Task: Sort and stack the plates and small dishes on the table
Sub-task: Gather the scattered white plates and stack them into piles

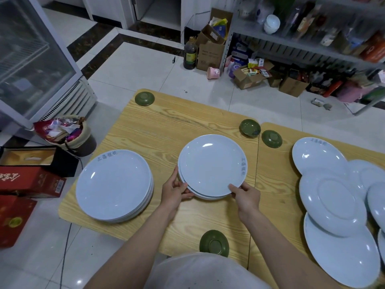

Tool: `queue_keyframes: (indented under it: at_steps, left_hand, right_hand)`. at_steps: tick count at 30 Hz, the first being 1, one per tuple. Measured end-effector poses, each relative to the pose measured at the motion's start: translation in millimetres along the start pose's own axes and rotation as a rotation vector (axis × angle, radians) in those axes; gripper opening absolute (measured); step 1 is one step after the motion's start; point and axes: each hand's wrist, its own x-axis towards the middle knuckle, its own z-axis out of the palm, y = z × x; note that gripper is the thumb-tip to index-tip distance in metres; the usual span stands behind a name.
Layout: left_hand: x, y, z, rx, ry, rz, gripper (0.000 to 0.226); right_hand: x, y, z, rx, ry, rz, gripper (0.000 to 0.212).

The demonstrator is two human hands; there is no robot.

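Hands, left (175, 189) and right (245, 193), grip small stack (212, 165); advise level transfer onto tall stack (114, 185) just beside.

I'm making out grey characters on the top plate's rim in the left stack (113, 184), beginning 上海; the rest are blurring. I'm seeing similar print on the middle stack (212, 165) and the far right plate (316, 157), and unreadable gold script on the red box (31, 181).
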Motion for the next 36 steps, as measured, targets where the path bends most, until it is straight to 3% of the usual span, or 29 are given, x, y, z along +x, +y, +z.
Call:
queue_keyframes:
  at_steps: [7,20,25,27,30,34,36]
  left_hand:
    - [-1,0,-1,-0.02,0.001,0.008,0.073]
    - [-8,8,0,-0.018,0.012,-0.009,0.073]
    - [-15,18,4,0.025,0.092,0.028,0.067]
    - [-18,26,7,0.141,0.15,0.107,0.055]
    - [-28,46,14,0.498,0.151,0.349,0.035]
    - [-39,75,33,1.066,-0.123,0.603,0.038]
    - [-45,88,50,1.259,-0.215,0.705,0.045]
  right_hand:
    - [5,11,4,-0.04,0.115,0.015,0.039]
    - [2,11,9,-0.106,0.081,0.003,0.051]
    - [-1,9,2,-0.022,0.043,0.034,0.06]
    - [-5,5,-4,-0.005,0.065,0.043,0.053]
    - [-17,-9,-16,-0.233,0.053,-0.094,0.044]
    - [-43,-39,-44,-0.737,-0.186,-0.498,0.06]
    - [-55,-52,-61,-1.034,-0.207,-0.654,0.066]
